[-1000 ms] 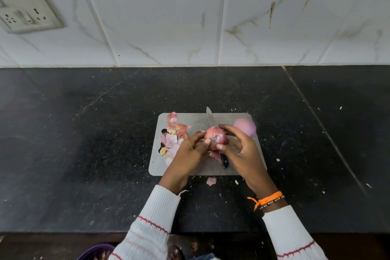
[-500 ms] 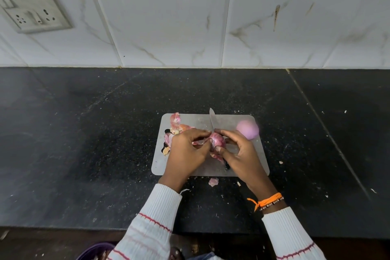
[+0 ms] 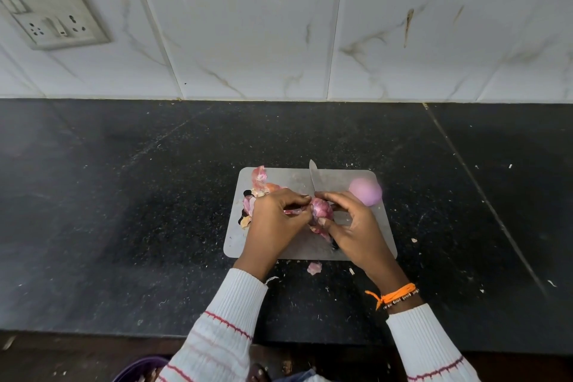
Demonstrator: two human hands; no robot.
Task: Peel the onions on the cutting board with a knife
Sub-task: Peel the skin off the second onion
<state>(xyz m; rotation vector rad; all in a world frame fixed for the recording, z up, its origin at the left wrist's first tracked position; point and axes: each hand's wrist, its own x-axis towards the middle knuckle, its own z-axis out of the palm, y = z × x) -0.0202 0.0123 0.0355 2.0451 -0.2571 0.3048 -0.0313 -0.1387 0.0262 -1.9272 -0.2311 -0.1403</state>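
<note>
A grey cutting board (image 3: pixel 366 245) lies on the black counter. Over its middle my right hand (image 3: pixel 356 232) grips a partly skinned red onion (image 3: pixel 321 208) with fingers and thumb curled round it. My left hand (image 3: pixel 276 220) pinches a strip of onion skin (image 3: pixel 293 211) at the onion's left side. The knife (image 3: pixel 315 177) lies on the board beneath my hands, blade pointing away, its dark handle mostly hidden under my right hand. A peeled pale purple onion (image 3: pixel 365 191) rests at the board's far right corner.
Loose onion peels (image 3: pixel 259 183) are heaped on the board's left side, and one scrap (image 3: pixel 314 267) lies on the counter (image 3: pixel 124 211) in front of the board. A tiled wall with a socket plate (image 3: pixel 49 9) stands behind. The counter's front edge runs near my sleeves.
My left hand has closed in over the onion's left side and now pulls a strip of skin away. My right hand has kept hold of the onion throughout.
</note>
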